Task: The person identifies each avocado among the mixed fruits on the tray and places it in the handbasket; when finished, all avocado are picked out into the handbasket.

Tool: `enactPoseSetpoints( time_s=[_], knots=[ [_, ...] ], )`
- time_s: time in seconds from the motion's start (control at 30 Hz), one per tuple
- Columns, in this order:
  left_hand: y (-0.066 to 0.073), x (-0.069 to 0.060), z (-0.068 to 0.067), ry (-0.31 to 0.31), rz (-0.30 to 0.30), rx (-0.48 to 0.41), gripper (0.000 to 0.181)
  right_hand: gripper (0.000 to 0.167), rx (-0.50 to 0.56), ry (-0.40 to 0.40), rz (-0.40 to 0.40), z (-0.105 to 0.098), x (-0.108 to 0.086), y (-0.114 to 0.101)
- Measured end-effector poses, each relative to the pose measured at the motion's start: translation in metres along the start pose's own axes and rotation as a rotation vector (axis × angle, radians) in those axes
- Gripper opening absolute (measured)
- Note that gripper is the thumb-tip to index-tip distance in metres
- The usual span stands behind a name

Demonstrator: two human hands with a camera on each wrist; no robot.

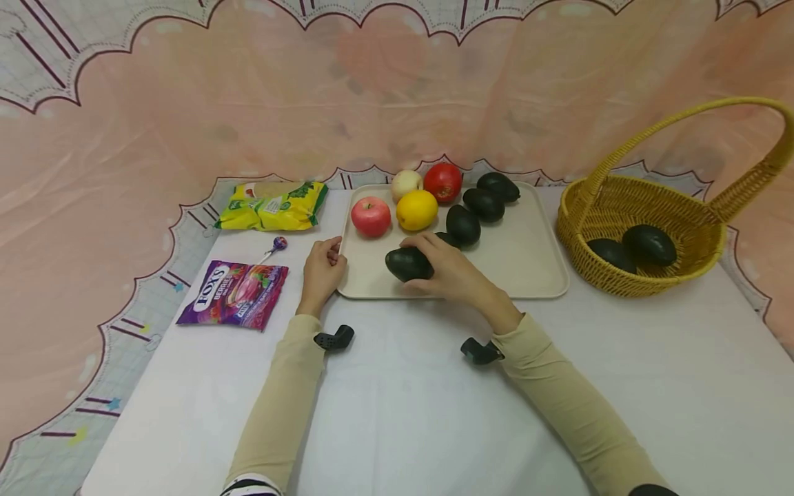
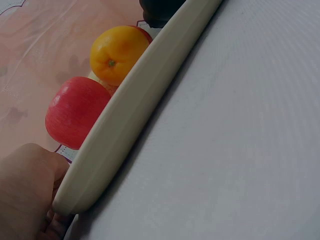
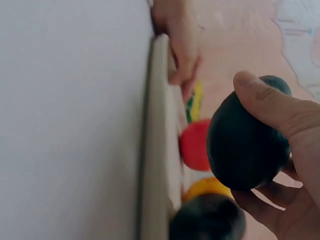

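Observation:
My right hand [image 1: 448, 269] grips a dark green avocado [image 1: 408, 264] over the front part of the beige tray [image 1: 521, 275]. The right wrist view shows the thumb on one side of this avocado [image 3: 247, 142] and fingers on the other. At the tray's left edge, my left hand [image 1: 322, 272] holds the rim with bent fingers; some fingertips are hidden in the left wrist view. On the tray lie a pink-red apple [image 1: 371, 217], a yellow-orange fruit [image 1: 417, 210], a pale round fruit [image 1: 406, 184], a red fruit [image 1: 443, 182] and several more avocados [image 1: 484, 204].
Right of the tray stands a yellow wicker basket [image 1: 645, 279] with a tall handle and two avocados [image 1: 649, 244] visible inside. To the left lie a yellow-green packet [image 1: 271, 207], a lollipop [image 1: 280, 243] and a purple FOX'S candy bag [image 1: 234, 295]. A patterned curtain [image 1: 279, 103] hangs behind.

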State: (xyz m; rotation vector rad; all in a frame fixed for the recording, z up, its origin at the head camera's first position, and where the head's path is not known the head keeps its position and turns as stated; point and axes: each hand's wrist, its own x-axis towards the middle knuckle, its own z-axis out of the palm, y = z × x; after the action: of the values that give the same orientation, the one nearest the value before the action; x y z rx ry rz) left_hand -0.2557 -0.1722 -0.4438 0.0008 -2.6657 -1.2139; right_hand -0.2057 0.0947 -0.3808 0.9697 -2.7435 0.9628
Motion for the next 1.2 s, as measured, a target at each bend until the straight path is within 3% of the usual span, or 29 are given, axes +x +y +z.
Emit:
enactPoseSetpoints(
  time_s=[0.33, 0.67, 0.9, 1.2],
  knots=[
    [0.001, 0.001, -0.001, 0.009, 0.004, 0.005, 0.042, 0.065, 0.101, 0.144, -0.009, -0.036, -0.009, 0.015],
    [0.003, 0.001, -0.001, 0.004, -0.010, 0.003, 0.042, 0.062, 0.101, 0.267, -0.072, -0.061, -0.015, 0.023],
    [0.002, 0.001, 0.000, -0.002, -0.008, 0.009, 0.042, 0.063, 0.089, 0.360, 0.004, -0.078, -0.024, 0.029],
    [0.001, -0.001, 0.000, 0.007, -0.004, 0.009, 0.042, 0.065, 0.135, 0.355, 0.131, -0.095, -0.034, 0.037]
  ],
)
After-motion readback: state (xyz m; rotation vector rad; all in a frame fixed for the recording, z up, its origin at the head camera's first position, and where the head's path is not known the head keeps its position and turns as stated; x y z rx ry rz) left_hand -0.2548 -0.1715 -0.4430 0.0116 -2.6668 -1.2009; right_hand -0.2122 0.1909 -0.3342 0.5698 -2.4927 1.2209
